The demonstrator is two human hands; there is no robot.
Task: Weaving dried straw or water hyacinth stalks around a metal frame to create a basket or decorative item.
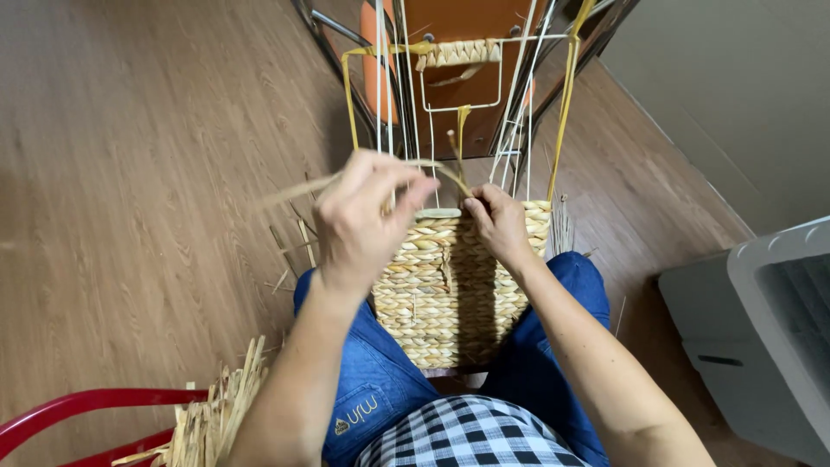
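Woven basket (pixel 450 285) half-finished, tan braided rows; left hand (pixel 367 216) pinching straw strand (pixel 294 192), right hand (pixel 500 223) pressing rim.

A brown wood-grain plank floor (pixel 130 173) fills the left and far right of the scene. A pale grey wall (pixel 735 95) runs along the far right. A grey plastic appliance (pixel 761 337) stands on the near right. An orange chair (pixel 458 78) with metal legs stands far ahead; a red chair rail (pixel 78 406) curves near left.
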